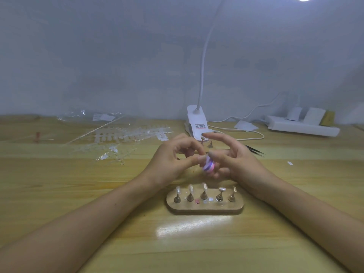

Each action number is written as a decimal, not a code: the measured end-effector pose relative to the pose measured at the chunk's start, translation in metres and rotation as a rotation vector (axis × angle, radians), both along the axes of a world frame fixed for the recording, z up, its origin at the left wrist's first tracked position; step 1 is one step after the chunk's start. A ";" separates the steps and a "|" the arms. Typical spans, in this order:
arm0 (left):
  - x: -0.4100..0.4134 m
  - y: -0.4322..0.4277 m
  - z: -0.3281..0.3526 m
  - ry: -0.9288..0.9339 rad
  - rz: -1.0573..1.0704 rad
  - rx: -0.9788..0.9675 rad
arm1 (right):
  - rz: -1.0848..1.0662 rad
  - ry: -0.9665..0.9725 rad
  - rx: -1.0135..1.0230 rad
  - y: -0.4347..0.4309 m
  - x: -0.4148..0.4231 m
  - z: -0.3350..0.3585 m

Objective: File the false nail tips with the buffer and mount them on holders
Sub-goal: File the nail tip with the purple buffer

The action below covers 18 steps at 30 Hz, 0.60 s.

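The right hand (236, 162) grips the buffer (208, 165), a small block striped pink, purple and white. The thumb lies over its top, the lower fingers curl beneath it, and the forefinger sticks out straight, up and to the left. The left hand (173, 160) meets it from the other side, fingers curled, with thumb and forefinger pinched together right at the buffer's upper end. The blur there hides whether a nail tip sits in that pinch. Both hands hover above the worktop (78, 194), forearms reaching in from the near edge.

Just in front of the hands, nearer the person, lies an oval wooden base (204, 209) carrying five holders (203, 195) in a row, each topped with a nail tip (204, 186). Behind the hands stand two loose holders (210, 144), partly hidden by the fingers. A pair of dark tweezers (255, 150) lies just right of the right hand, and one loose tip (290, 163) lies farther right.

To the far left, a tangle of clear strips of nail tips (122, 138) spreads across the worktop, with a clear plastic bag (94, 116) behind it by the wall. A white clip lamp (197, 123) stands at the back centre, its neck rising out of view. A white power strip (301, 127) lies at the back right.
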State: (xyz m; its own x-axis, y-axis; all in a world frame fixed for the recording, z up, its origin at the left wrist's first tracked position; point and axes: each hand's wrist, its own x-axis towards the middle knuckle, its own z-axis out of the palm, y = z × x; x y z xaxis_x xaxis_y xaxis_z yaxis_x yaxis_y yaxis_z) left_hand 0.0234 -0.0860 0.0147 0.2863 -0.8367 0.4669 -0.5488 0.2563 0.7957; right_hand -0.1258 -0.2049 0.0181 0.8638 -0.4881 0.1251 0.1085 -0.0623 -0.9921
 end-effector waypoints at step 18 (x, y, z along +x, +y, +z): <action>0.000 0.001 -0.001 0.043 0.026 -0.018 | 0.074 0.008 -0.004 0.000 -0.001 0.001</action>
